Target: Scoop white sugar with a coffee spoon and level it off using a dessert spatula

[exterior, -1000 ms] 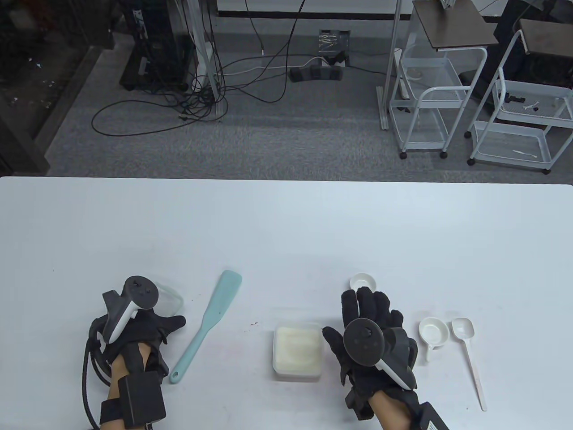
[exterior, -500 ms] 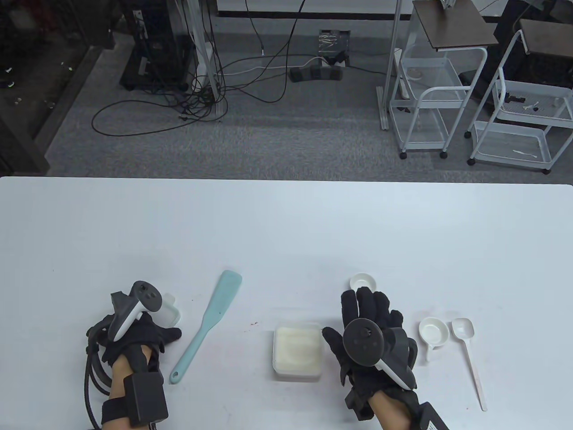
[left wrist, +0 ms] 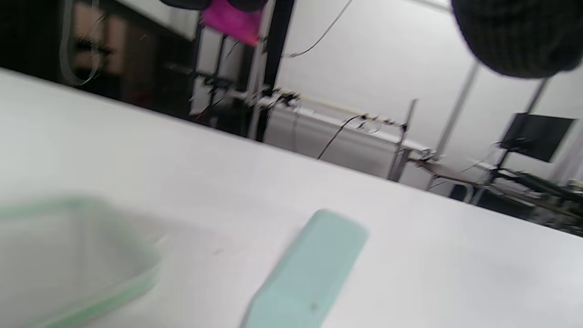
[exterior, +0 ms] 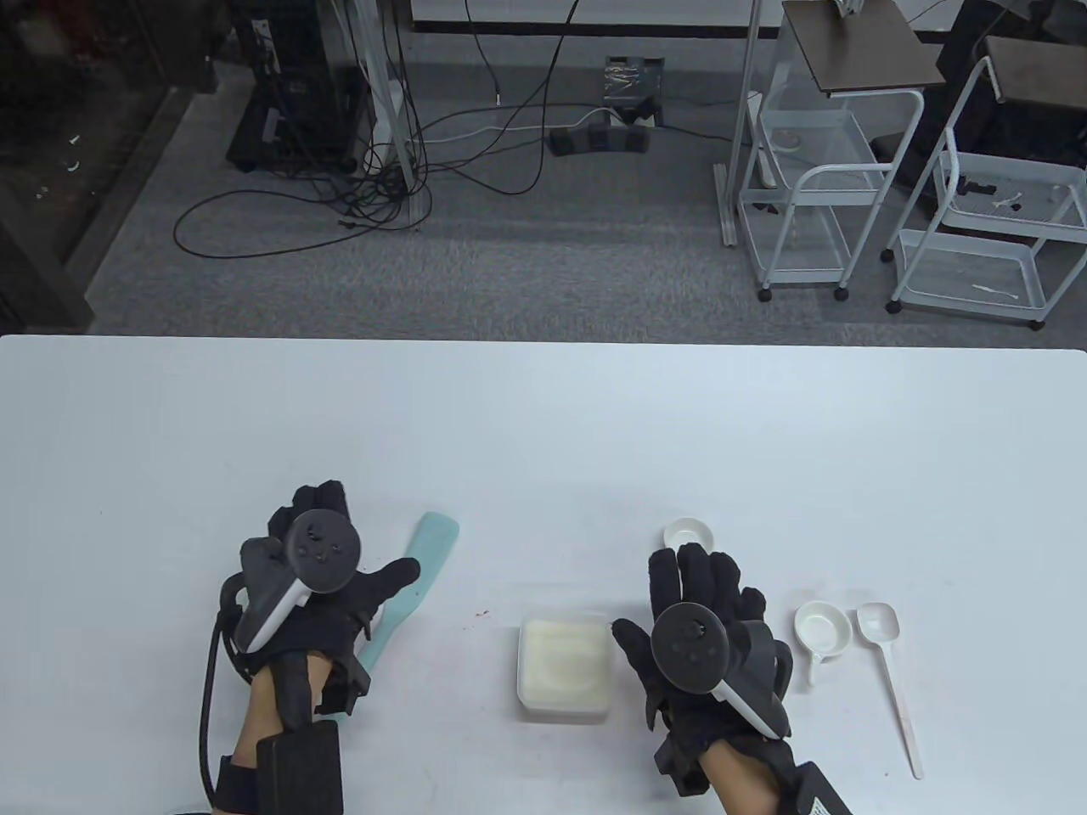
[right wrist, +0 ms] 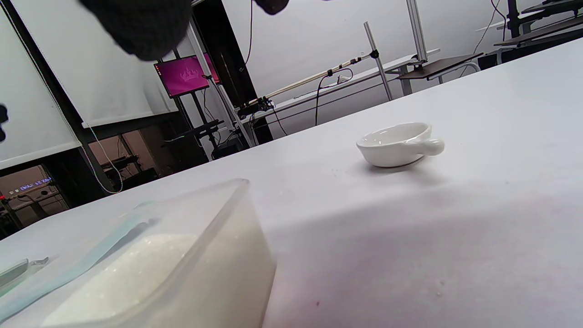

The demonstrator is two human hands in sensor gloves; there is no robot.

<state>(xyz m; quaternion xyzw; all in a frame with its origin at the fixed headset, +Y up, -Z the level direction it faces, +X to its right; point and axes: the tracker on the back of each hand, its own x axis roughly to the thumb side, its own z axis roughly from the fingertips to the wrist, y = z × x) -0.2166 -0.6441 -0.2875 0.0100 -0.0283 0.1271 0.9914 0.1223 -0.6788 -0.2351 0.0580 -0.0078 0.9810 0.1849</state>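
The mint-green dessert spatula (exterior: 435, 533) lies on the white table (exterior: 543, 424); its blade also shows in the left wrist view (left wrist: 314, 269). My left hand (exterior: 357, 552) hovers over its handle with fingers spread and grips nothing. The clear tub of white sugar (exterior: 565, 666) stands in front of me and shows in the right wrist view (right wrist: 150, 273). My right hand (exterior: 671, 594) rests flat and open just right of the tub. The white long-handled coffee spoon (exterior: 887, 662) lies at the far right, untouched.
A small white handled dish (exterior: 688, 535) sits beyond my right fingertips and shows in the right wrist view (right wrist: 396, 143). A second small white dish (exterior: 822, 632) lies beside the spoon. A clear green-rimmed lid (left wrist: 68, 259) lies left of the spatula.
My left hand has moved forward and right from the lid to above the spatula's handle, with its fingers spread. The right hand has not moved.
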